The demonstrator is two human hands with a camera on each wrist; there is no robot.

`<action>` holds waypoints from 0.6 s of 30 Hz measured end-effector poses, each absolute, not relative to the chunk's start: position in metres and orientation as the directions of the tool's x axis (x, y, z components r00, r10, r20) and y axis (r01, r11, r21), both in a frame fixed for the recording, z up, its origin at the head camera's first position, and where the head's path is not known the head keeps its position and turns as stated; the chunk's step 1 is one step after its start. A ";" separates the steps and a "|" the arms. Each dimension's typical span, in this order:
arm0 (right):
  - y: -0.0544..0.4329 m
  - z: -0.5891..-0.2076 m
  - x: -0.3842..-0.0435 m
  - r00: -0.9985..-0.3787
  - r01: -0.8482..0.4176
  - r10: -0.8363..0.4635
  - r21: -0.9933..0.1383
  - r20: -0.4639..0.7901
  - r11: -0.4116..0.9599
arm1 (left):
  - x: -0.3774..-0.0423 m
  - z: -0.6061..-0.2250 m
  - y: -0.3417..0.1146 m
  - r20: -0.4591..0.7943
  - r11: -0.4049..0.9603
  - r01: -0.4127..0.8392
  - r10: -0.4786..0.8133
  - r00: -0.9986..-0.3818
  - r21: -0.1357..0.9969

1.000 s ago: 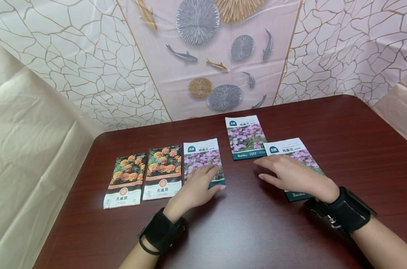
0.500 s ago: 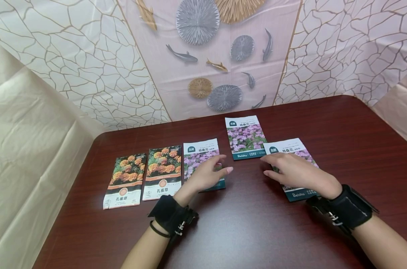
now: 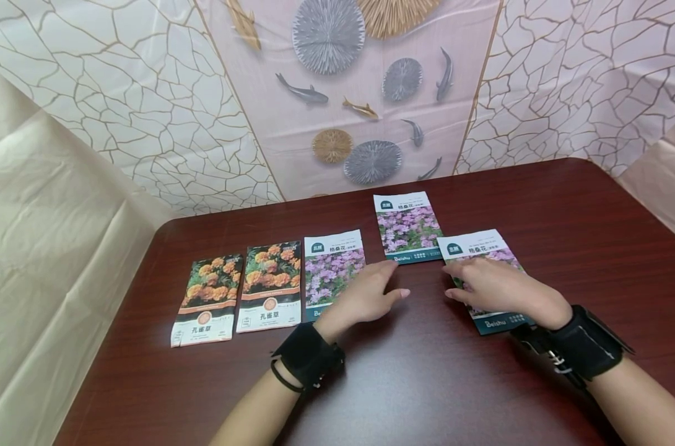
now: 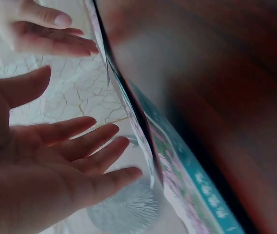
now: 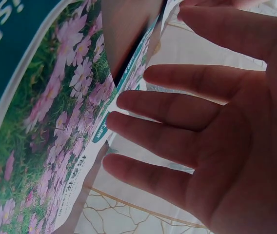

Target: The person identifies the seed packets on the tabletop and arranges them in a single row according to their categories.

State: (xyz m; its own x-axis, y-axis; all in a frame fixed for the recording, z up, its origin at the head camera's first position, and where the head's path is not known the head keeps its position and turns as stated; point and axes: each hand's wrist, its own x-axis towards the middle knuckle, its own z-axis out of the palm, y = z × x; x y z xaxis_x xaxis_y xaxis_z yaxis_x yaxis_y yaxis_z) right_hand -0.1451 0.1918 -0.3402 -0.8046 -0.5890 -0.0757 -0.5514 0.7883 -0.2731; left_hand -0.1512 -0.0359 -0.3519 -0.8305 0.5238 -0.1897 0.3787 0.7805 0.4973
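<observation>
Three seed packets with pink flowers lie on the dark table. My left hand (image 3: pixel 365 296) hovers over the lower right part of the left pink-flower packet (image 3: pixel 332 272), its fingers relaxed and holding nothing. Its fingertips come close to the bottom edge of the back pink-flower packet (image 3: pixel 409 229). Above the right pink-flower packet (image 3: pixel 471 243) is my right hand (image 3: pixel 496 286), hiding the packet's middle. In the right wrist view, the fingers (image 5: pixel 163 141) are spread and nearly straight, with nothing gripped. The left palm and fingers (image 4: pixel 89 151) look the same in the left wrist view.
Two seed packets with orange flowers, the outer one (image 3: pixel 208 297) and the inner one (image 3: pixel 270 285), lie side by side at the left. A patterned cloth (image 3: pixel 337 99) hangs behind the table (image 3: pixel 415 396). Black cuffs circle both wrists.
My left hand has moved right and slightly up from the left pink-flower packet toward the back one. My right hand has shifted slightly right over its packet. The packets stay about where they were.
</observation>
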 end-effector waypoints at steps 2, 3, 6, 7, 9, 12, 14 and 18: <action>0.192 -0.340 -0.145 -0.803 -0.549 -0.589 -0.273 -0.093 0.790 | -0.151 -0.351 -0.031 -0.229 0.800 0.412 0.541 -0.809 0.437; 0.192 -0.339 -0.145 -0.801 -0.549 -0.590 -0.271 -0.099 0.791 | -0.151 -0.350 -0.030 -0.251 0.806 0.420 0.547 -0.799 0.417; 0.192 -0.340 -0.146 -0.794 -0.549 -0.595 -0.270 -0.127 0.791 | -0.151 -0.348 -0.026 -0.313 0.821 0.425 0.547 -0.777 0.381; 0.192 -0.340 -0.147 -0.791 -0.547 -0.595 -0.272 -0.142 0.792 | -0.152 -0.348 -0.025 -0.327 0.825 0.423 0.545 -0.772 0.375; 0.192 -0.340 -0.148 -0.789 -0.539 -0.591 -0.272 -0.167 0.797 | -0.153 -0.348 -0.024 -0.344 0.832 0.423 0.540 -0.768 0.360; 0.192 -0.341 -0.149 -0.780 -0.536 -0.594 -0.279 -0.196 0.797 | -0.154 -0.349 -0.023 -0.365 0.841 0.421 0.530 -0.765 0.339; 0.192 -0.342 -0.149 -0.777 -0.533 -0.594 -0.285 -0.206 0.796 | -0.154 -0.352 -0.022 -0.372 0.848 0.426 0.524 -0.766 0.316; 0.192 -0.342 -0.149 -0.772 -0.532 -0.597 -0.292 -0.219 0.795 | -0.154 -0.356 -0.021 -0.386 0.858 0.440 0.512 -0.768 0.264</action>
